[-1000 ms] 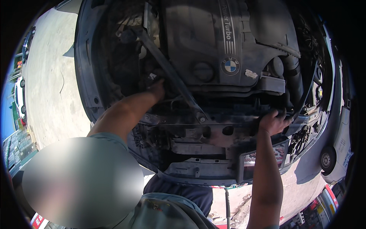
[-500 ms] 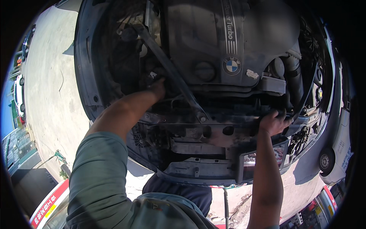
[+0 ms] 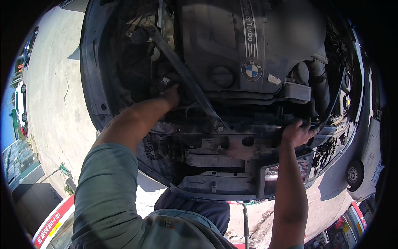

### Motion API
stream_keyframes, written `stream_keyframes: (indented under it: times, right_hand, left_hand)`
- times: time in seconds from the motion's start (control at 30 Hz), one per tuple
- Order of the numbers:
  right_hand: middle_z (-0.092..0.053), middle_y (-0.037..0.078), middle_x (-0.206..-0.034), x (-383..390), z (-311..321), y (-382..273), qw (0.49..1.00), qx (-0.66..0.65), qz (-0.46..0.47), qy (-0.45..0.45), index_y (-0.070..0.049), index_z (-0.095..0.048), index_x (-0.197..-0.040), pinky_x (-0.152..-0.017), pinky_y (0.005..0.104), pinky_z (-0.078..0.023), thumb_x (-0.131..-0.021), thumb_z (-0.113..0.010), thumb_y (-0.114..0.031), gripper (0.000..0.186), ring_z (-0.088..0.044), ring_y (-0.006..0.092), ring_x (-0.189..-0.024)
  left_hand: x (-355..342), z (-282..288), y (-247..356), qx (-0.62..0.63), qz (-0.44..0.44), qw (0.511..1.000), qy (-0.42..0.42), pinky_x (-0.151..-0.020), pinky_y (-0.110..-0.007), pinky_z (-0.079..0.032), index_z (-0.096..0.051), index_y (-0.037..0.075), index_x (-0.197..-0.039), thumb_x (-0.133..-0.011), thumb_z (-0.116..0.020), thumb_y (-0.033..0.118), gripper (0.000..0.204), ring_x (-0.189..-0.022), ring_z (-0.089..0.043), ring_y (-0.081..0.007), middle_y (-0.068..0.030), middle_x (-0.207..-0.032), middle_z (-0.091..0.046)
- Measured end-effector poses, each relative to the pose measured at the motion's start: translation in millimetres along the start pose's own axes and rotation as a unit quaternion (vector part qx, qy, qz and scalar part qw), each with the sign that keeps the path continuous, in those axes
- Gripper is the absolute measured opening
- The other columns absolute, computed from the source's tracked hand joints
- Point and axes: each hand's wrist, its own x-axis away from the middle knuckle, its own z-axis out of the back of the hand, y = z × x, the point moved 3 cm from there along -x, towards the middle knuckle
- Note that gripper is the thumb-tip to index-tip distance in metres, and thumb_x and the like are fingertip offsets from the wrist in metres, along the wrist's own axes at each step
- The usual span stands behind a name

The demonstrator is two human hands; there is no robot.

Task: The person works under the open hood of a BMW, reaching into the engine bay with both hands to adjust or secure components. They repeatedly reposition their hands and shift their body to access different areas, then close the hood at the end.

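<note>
I lean over an open car engine bay. A large black plastic engine cover (image 3: 232, 45) fills the top middle. My left hand (image 3: 170, 94) reaches deep into the bay beside a diagonal metal brace (image 3: 182, 79); its fingers are hidden among dark parts near a small white connector (image 3: 164, 80). My right hand (image 3: 297, 132) grips the front crossmember (image 3: 232, 139) at the bay's right end, fingers curled over its edge. A black intake hose (image 3: 317, 83) runs just above that hand.
The bare front of the car, with no bumper, shows brackets and a rectangular duct (image 3: 286, 174) below the crossmember. Sunlit concrete ground (image 3: 54, 99) lies to the left. A white vehicle's wheel (image 3: 355, 174) stands at the right. Parked cars (image 3: 20, 103) line the far left.
Both hands stay where they were. The view has shifted slightly, and my left shoulder and sleeve now show where a blurred patch was.
</note>
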Motion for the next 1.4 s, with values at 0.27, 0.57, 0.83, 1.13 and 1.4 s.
stream_keyframes:
  times: [0.27, 0.57, 0.83, 1.13, 1.4]
  right_hand:
    - [-0.027, 0.028, -0.165, 0.4, -6.3, 10.0, 1.000, 0.024, 0.010, 0.014, -0.017, -0.061, -0.146, -0.122, 0.0531, -0.028, -0.097, -0.049, -0.044, 0.057, -0.026, 0.0404, -0.155]
    - [-0.028, 0.029, -0.164, 0.8, -7.0, -1.2, 1.000, -0.009, 0.020, 0.008, -0.015, -0.061, -0.144, -0.124, 0.0518, -0.027, -0.094, -0.052, -0.038, 0.057, -0.027, 0.0421, -0.154]
    - [-0.029, 0.030, -0.164, -0.8, 3.5, 3.4, 0.999, 0.000, 0.025, 0.026, -0.011, -0.063, -0.142, -0.122, 0.0531, -0.028, -0.093, -0.053, -0.037, 0.057, -0.026, 0.0419, -0.155]
    - [-0.026, 0.030, -0.165, -0.3, 4.3, -9.5, 0.998, -0.055, -0.002, 0.005, -0.009, -0.062, -0.140, -0.124, 0.0529, -0.018, -0.091, -0.056, -0.030, 0.054, -0.018, 0.0423, -0.157]
    - [-0.021, 0.033, -0.165, -2.3, 14.1, -4.8, 0.995, -0.101, -0.010, 0.004, -0.002, -0.062, -0.136, -0.126, 0.0521, -0.015, -0.088, -0.058, -0.025, 0.053, -0.017, 0.0462, -0.156]
  left_hand:
    - [27.5, 93.0, 25.6, -0.073, -0.096, 0.993, -0.008, -0.128, -0.045, -0.015, -0.077, 0.012, -0.119, -0.087, -0.062, 0.023, 0.037, -0.137, -0.053, -0.0269, -0.0061, -0.133, -0.070]
    - [128.5, 316.0, -32.8, 0.172, 0.058, 0.973, 0.140, -0.101, -0.048, -0.049, -0.066, 0.003, -0.115, -0.093, -0.061, 0.018, 0.027, -0.117, -0.061, -0.0367, -0.0198, -0.118, -0.063]
    - [28.2, 253.7, -79.6, 0.258, 0.045, 0.956, 0.136, -0.111, -0.048, -0.043, -0.065, 0.004, -0.124, -0.097, -0.058, 0.025, 0.034, -0.129, -0.056, -0.0408, -0.0218, -0.134, -0.063]
    - [1.3, 230.4, -117.9, -0.009, 0.061, 0.995, 0.079, -0.112, -0.047, -0.042, -0.057, 0.011, -0.140, -0.102, -0.045, 0.037, 0.047, -0.134, -0.054, -0.0355, -0.0160, -0.145, -0.057]
    - [-16.7, 248.4, -130.2, -0.125, 0.059, 0.986, 0.090, -0.112, -0.047, -0.042, -0.054, 0.013, -0.146, -0.104, -0.039, 0.042, 0.053, -0.137, -0.052, -0.0345, -0.0140, -0.151, -0.055]
